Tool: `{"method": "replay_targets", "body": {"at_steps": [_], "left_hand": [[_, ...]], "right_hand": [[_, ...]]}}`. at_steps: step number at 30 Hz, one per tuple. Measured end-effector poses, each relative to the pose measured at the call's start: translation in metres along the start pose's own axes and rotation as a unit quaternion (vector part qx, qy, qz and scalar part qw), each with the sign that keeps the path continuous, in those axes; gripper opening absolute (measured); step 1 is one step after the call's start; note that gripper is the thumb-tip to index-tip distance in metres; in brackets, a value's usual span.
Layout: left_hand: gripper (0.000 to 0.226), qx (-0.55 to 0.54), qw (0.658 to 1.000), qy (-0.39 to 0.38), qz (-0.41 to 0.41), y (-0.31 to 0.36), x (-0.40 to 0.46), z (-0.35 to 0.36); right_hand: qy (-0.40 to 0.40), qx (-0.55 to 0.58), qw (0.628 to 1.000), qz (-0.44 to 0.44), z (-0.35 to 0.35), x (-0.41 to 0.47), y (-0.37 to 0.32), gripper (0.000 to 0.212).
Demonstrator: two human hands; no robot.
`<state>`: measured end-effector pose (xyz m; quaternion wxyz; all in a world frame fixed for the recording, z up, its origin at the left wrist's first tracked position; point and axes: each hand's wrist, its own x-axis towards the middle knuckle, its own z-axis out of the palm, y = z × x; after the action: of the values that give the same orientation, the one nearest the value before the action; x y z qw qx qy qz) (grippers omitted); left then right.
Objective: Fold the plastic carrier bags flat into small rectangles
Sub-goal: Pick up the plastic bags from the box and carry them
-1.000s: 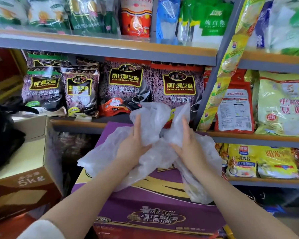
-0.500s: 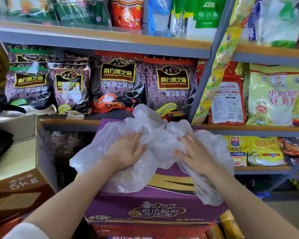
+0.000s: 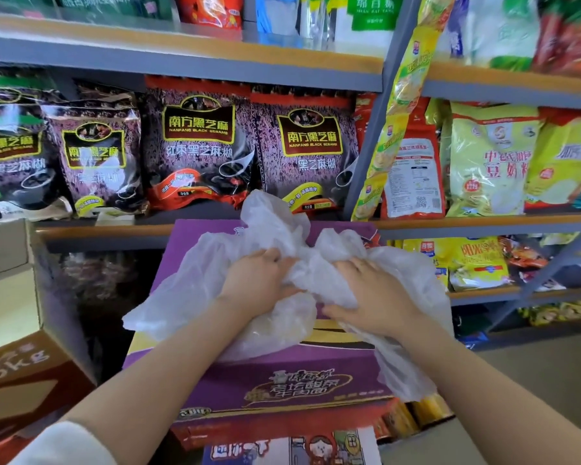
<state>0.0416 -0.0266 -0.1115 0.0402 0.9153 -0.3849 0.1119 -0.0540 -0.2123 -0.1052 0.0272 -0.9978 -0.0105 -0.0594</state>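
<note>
2 hands palm-down on the crumpled plastic bag [image 3: 282, 236] atop the purple carton [image 3: 282, 380]: left hand [image 3: 259, 276] fingers curled into it, right hand [image 3: 373, 293] spread flat

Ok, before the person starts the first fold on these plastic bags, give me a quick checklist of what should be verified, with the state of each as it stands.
1. Both hands on the plastic bags: ok. The left hand and the right hand both rest on them.
2. Firm surface underneath: ok, the purple box carries the heap.
3. Plastic spread flat: not ok, it is crumpled and bunched up between the hands.
4. All plastic on the box top: not ok, part hangs over the right edge.
5. Bags separated for folding: cannot tell, the layers merge.
6. Handles located: cannot tell.
</note>
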Motion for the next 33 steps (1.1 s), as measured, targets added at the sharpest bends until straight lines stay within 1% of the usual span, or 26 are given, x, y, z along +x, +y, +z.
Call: {"method": "replay_targets", "body": {"at_steps": [2,3,5,6,9,13,15,17,20,23,26,29,33], "left_hand": [[0.041,0.002,1.0,-0.001,-0.001,0.011,0.003,-0.002],[0.036,0.005,1.0,-0.006,-0.008,0.016,0.004,-0.004],[0.032,0.001,1.0,-0.022,-0.02,0.027,0.006,-0.008],[0.031,-0.016,0.999,-0.027,-0.021,0.035,0.006,-0.011],[0.025,-0.045,0.999,-0.02,0.013,0.075,0.013,-0.028],[0.026,-0.027,0.994,0.014,0.108,0.169,0.032,-0.062],[0.027,-0.029,0.988,0.015,0.15,0.219,0.045,-0.067],[0.027,-0.035,0.985,0.006,0.17,0.265,0.06,-0.062],[0.026,-0.054,0.981,-0.027,0.183,0.331,0.081,-0.046],[0.026,-0.049,0.973,-0.044,0.221,0.399,0.102,-0.028],[0.032,-0.051,0.969,-0.066,0.233,0.461,0.119,0.005],[0.032,-0.061,0.962,-0.121,0.238,0.505,0.136,0.046],[0.032,-0.069,0.954,-0.137,0.258,0.557,0.178,0.084]], "right_hand": [[0.008,0.007,0.999,0.042,-0.001,-0.021,0.016,0.089],[0.025,0.013,0.997,0.074,-0.002,-0.032,0.025,0.083],[0.056,0.044,0.987,0.146,-0.005,-0.05,0.043,0.061],[0.06,0.058,0.981,0.176,-0.007,-0.058,0.052,0.052],[0.059,0.059,0.971,0.222,-0.013,-0.085,0.084,0.03],[0.11,0.065,0.951,0.281,-0.035,-0.143,0.136,0.031],[0.146,0.054,0.942,0.297,-0.046,-0.177,0.168,0.035],[0.164,0.062,0.931,0.319,-0.05,-0.21,0.203,0.034],[0.165,0.097,0.918,0.347,-0.047,-0.256,0.25,0.029],[0.141,0.122,0.895,0.406,-0.04,-0.297,0.295,0.035],[0.127,0.106,0.875,0.455,-0.033,-0.339,0.344,0.036],[0.117,0.08,0.86,0.491,-0.024,-0.374,0.386,0.036],[0.101,0.064,0.854,0.507,-0.01,-0.391,0.449,0.031]]}}
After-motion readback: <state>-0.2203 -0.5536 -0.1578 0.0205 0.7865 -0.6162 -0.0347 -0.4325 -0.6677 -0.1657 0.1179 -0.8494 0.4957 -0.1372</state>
